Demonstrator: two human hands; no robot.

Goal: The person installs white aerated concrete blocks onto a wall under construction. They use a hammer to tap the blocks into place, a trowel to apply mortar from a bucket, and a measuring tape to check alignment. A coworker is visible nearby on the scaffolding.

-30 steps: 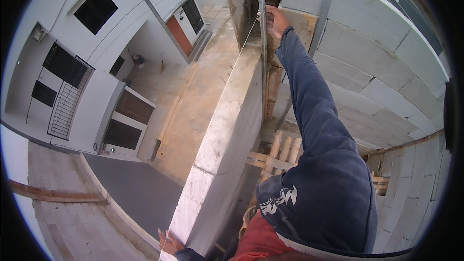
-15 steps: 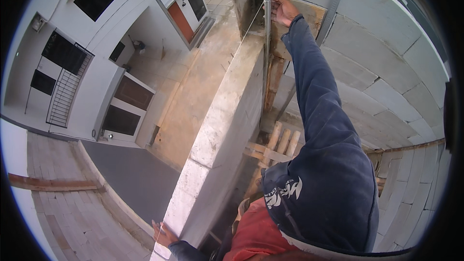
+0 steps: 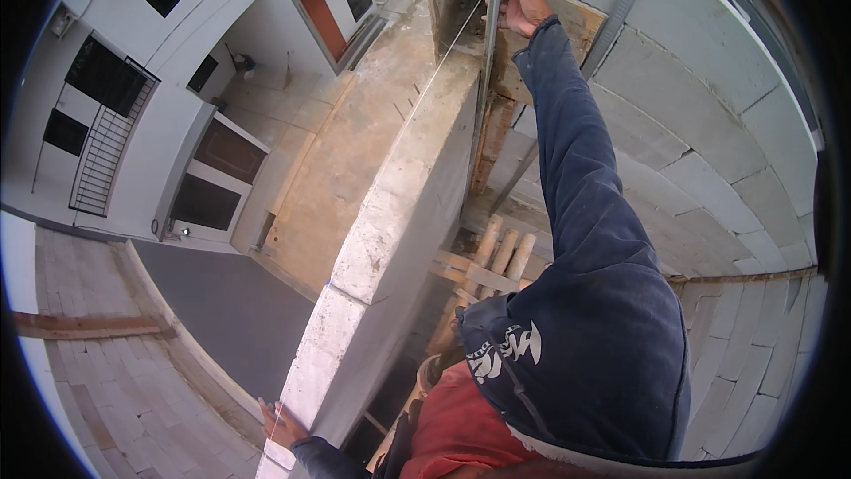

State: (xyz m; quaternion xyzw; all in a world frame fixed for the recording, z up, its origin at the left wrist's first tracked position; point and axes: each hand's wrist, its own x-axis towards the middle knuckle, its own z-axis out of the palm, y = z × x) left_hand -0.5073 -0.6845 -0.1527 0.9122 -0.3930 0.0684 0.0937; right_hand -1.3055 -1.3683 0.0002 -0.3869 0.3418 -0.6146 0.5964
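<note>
The right hand is curling its fingers loosely beside the slim metal post, at the far end of the block wall; whether the fingertips are pinching the string line or touching the post, I cannot tell. The left hand is resting with fingers parted on the near end of the wall's left top edge. The string is running from the post along that edge toward this hand. Round wooden poles are lying below the wall's right side.
</note>
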